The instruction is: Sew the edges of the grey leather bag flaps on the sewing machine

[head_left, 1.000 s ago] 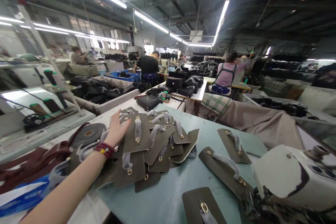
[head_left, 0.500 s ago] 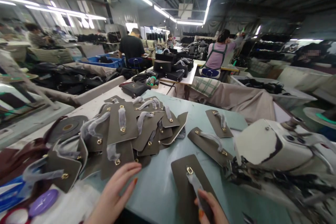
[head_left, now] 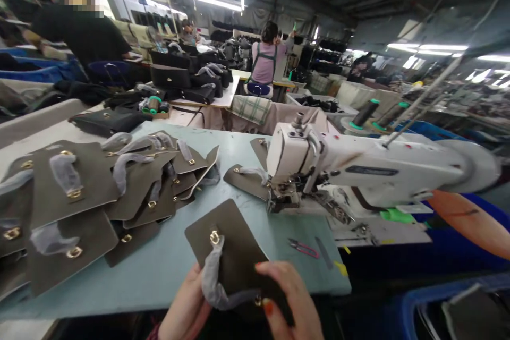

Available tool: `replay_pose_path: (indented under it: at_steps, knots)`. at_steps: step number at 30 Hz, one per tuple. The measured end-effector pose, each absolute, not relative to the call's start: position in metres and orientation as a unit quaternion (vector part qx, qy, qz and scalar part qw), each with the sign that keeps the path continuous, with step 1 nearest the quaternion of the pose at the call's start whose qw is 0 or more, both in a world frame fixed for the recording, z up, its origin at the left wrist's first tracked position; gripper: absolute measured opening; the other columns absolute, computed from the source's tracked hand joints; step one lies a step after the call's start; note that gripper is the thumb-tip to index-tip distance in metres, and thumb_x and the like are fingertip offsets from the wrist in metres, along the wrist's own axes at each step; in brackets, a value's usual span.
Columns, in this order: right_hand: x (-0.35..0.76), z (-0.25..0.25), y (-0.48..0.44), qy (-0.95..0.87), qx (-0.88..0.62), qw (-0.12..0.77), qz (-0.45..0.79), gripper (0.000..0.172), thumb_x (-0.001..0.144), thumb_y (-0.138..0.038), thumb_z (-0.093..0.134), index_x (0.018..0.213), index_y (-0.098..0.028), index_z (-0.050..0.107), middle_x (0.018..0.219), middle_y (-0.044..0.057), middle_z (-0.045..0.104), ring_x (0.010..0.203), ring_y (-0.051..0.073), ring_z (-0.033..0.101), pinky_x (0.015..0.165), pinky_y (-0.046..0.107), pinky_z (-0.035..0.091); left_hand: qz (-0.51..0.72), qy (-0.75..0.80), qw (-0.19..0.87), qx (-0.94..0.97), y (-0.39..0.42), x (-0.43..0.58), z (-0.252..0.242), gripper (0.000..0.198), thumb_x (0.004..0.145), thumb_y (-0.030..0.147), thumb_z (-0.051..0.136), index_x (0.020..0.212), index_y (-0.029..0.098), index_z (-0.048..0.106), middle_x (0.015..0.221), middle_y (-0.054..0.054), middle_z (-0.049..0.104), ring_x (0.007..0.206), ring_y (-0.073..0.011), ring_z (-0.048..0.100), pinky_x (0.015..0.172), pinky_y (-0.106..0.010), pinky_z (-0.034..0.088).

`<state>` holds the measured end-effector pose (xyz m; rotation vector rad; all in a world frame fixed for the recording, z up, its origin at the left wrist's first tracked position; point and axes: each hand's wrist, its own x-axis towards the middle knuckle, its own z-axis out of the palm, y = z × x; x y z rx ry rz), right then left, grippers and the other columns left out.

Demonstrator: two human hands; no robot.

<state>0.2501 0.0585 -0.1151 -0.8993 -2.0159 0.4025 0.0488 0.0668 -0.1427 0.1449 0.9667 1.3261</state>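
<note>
I hold a dark olive bag panel (head_left: pixel 236 239) tilted up at the table's front edge. It carries a handle (head_left: pixel 213 276) wrapped in clear plastic film, fixed by gold metal rings. My left hand (head_left: pixel 187 303) grips its left edge, with the fingers partly hidden behind it. My right hand (head_left: pixel 297 297) is closed around the lower right side, its orange-nailed fingertips resting on the front face. A pile of similar panels with wrapped handles (head_left: pixel 75 183) lies to the left. Beyond my right hand, another panel (head_left: pixel 245 183) lies partly behind the sewing machine (head_left: pixel 334 164).
Pink-handled thread snips (head_left: pixel 305 248) lie on the green tabletop (head_left: pixel 159 276) before the machine. A blue bin (head_left: pixel 406 308) stands at lower right. Black bags (head_left: pixel 171 77) are stacked at the back. Co-workers sit farther off, one in a purple top (head_left: pixel 263 61).
My view has swung right, bringing the whole sewing machine into sight. My left hand has come over from beside the pile and taken hold of the panel; my right hand has shifted from handle to edge.
</note>
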Motion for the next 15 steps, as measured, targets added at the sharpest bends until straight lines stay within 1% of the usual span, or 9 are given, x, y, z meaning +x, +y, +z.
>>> replay_pose_path:
  at_steps: [2, 3, 5, 6, 8, 10, 11, 13, 15]
  knots:
    - [0.281, -0.112, 0.051, -0.734, -0.462, 0.473, 0.157, 0.037, 0.094, -0.015, 0.048, 0.130, -0.024, 0.050, 0.119, 0.009, 0.064, 0.111, 0.019, 0.062, 0.097, 0.030, 0.051, 0.606, 0.438, 0.664, 0.019, 0.069, 0.054, -0.145, 0.045, 0.065, 0.026, 0.085, 0.108, 0.027, 0.073, 0.110, -0.002, 0.076, 0.097, -0.0229, 0.072, 0.081, -0.027, 0.060]
    - [0.294, -0.113, 0.045, -0.697, -0.497, 0.485, 0.177, 0.033, 0.097, -0.018, 0.047, 0.129, -0.024, 0.051, 0.118, 0.009, 0.064, 0.107, 0.018, 0.063, 0.094, 0.028, 0.052, 0.610, 0.437, 0.661, -0.001, 0.069, 0.055, -0.147, 0.043, 0.070, 0.025, 0.081, 0.112, 0.030, 0.071, 0.111, 0.000, 0.075, 0.095, -0.0212, 0.073, 0.081, -0.026, 0.060]
    - [0.311, -0.118, 0.032, -0.652, -0.522, 0.481, 0.267, 0.029, 0.099, -0.031, 0.048, 0.127, -0.023, 0.053, 0.113, 0.009, 0.065, 0.092, 0.016, 0.065, 0.081, 0.025, 0.055, 0.608, 0.427, 0.669, -0.022, 0.069, 0.060, -0.152, 0.042, 0.078, 0.023, 0.073, 0.118, 0.033, 0.068, 0.112, 0.001, 0.076, 0.093, -0.0202, 0.073, 0.084, -0.028, 0.060]
    - [0.315, -0.120, 0.025, -0.642, -0.516, 0.469, 0.320, 0.034, 0.099, -0.041, 0.048, 0.126, -0.022, 0.054, 0.109, 0.010, 0.066, 0.084, 0.016, 0.065, 0.073, 0.024, 0.055, 0.607, 0.421, 0.674, -0.022, 0.069, 0.062, -0.154, 0.042, 0.081, 0.022, 0.070, 0.121, 0.033, 0.066, 0.111, 0.001, 0.076, 0.093, -0.0206, 0.073, 0.087, -0.030, 0.059]
    - [0.315, -0.122, 0.015, -0.627, -0.499, 0.445, 0.400, 0.053, 0.094, -0.060, 0.049, 0.125, -0.018, 0.057, 0.104, 0.012, 0.067, 0.073, 0.015, 0.063, 0.061, 0.023, 0.052, 0.601, 0.412, 0.684, -0.012, 0.068, 0.067, -0.155, 0.044, 0.083, 0.021, 0.068, 0.126, 0.033, 0.063, 0.111, 0.000, 0.076, 0.096, -0.0227, 0.073, 0.093, -0.033, 0.057]
    - [0.310, -0.120, 0.011, -0.614, -0.504, 0.436, 0.423, 0.065, 0.087, -0.068, 0.053, 0.122, -0.015, 0.060, 0.097, 0.012, 0.067, 0.067, 0.015, 0.060, 0.054, 0.022, 0.047, 0.589, 0.413, 0.695, 0.006, 0.067, 0.070, -0.155, 0.048, 0.084, 0.020, 0.067, 0.130, 0.034, 0.060, 0.110, 0.000, 0.076, 0.100, -0.0243, 0.072, 0.097, -0.036, 0.055]
    - [0.306, -0.118, 0.010, -0.608, -0.514, 0.435, 0.421, 0.063, 0.085, -0.068, 0.056, 0.118, -0.014, 0.063, 0.092, 0.011, 0.066, 0.066, 0.014, 0.058, 0.053, 0.021, 0.044, 0.581, 0.416, 0.699, 0.014, 0.066, 0.070, -0.155, 0.049, 0.084, 0.019, 0.067, 0.131, 0.034, 0.059, 0.110, 0.000, 0.076, 0.101, -0.0246, 0.072, 0.097, -0.036, 0.055]
    - [0.300, -0.113, 0.013, -0.595, -0.532, 0.428, 0.424, 0.049, 0.087, -0.061, 0.060, 0.099, -0.014, 0.068, 0.077, 0.006, 0.063, 0.061, 0.012, 0.055, 0.052, 0.019, 0.040, 0.568, 0.425, 0.705, 0.021, 0.065, 0.069, -0.156, 0.050, 0.085, 0.016, 0.065, 0.132, 0.035, 0.058, 0.110, 0.000, 0.076, 0.102, -0.0249, 0.071, 0.098, -0.037, 0.054]
    - [0.296, -0.111, 0.018, -0.565, -0.525, 0.422, 0.476, 0.044, 0.090, -0.055, 0.058, 0.079, -0.013, 0.065, 0.063, 0.001, 0.055, 0.054, 0.009, 0.051, 0.049, 0.018, 0.036, 0.559, 0.431, 0.708, 0.015, 0.062, 0.066, -0.157, 0.048, 0.087, 0.014, 0.061, 0.131, 0.034, 0.059, 0.112, -0.001, 0.075, 0.105, -0.0257, 0.070, 0.099, -0.039, 0.054]
